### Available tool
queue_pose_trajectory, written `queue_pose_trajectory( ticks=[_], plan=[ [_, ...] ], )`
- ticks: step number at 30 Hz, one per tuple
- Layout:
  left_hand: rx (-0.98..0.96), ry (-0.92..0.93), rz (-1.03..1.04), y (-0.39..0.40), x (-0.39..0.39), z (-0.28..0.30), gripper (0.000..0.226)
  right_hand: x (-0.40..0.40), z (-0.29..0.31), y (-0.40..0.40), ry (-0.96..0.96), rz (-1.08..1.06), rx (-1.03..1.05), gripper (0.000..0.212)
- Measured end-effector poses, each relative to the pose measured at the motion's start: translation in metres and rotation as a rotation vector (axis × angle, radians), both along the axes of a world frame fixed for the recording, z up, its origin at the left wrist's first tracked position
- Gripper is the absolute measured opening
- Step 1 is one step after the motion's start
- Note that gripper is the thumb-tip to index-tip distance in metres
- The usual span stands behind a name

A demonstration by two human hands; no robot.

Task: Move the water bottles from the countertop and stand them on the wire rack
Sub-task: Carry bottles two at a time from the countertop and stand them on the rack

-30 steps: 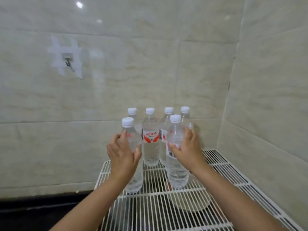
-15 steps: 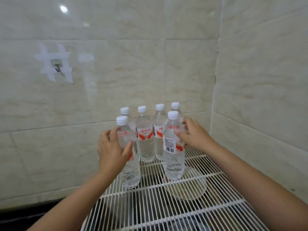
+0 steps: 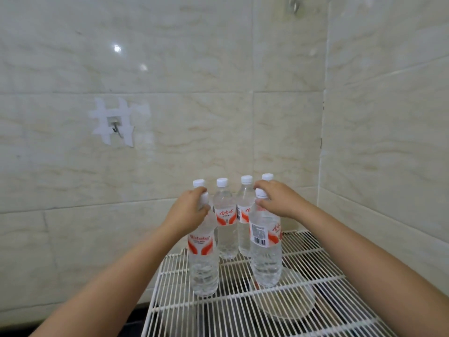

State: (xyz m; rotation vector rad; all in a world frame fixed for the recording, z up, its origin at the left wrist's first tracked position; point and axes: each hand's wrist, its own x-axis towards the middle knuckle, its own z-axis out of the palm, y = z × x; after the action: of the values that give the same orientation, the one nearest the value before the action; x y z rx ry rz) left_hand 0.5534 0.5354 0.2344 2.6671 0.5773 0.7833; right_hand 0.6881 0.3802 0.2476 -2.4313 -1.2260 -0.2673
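Note:
Several clear water bottles with white caps and red-and-white labels stand upright on the white wire rack [image 3: 243,310] in the corner. My left hand [image 3: 188,210] is wrapped around the neck and cap of the front left bottle [image 3: 203,261]. My right hand [image 3: 277,200] grips the neck and cap of the front right bottle [image 3: 266,251]. Behind them a back row of bottles [image 3: 226,229] stands close to the wall; its rightmost one is mostly hidden behind my right hand.
Tiled walls close in at the back and the right. A small metal hook [image 3: 116,126] is taped to the back wall at the left. A round pale dish [image 3: 291,305] lies under the rack's wires. Dark countertop [image 3: 136,319] shows left of the rack.
Both hands slid up from the bottles' bodies to their necks and caps. The view tilted upward, so the rack now sits lower in frame.

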Motion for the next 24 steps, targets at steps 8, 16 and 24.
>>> queue_pose_trajectory(
  ticks=[8,16,24],
  plan=[
    [-0.008,-0.086,0.065,0.009,0.014,0.006,0.043,-0.013,0.002,0.035,-0.087,0.019,0.107,0.036],
    [-0.064,-0.071,0.132,0.034,0.027,-0.002,0.05,-0.017,-0.014,0.081,-0.06,-0.014,0.138,0.041],
    [-0.058,0.048,-0.093,0.049,0.015,0.01,0.041,-0.014,-0.02,0.084,-0.085,0.021,0.141,0.043]
  ],
)
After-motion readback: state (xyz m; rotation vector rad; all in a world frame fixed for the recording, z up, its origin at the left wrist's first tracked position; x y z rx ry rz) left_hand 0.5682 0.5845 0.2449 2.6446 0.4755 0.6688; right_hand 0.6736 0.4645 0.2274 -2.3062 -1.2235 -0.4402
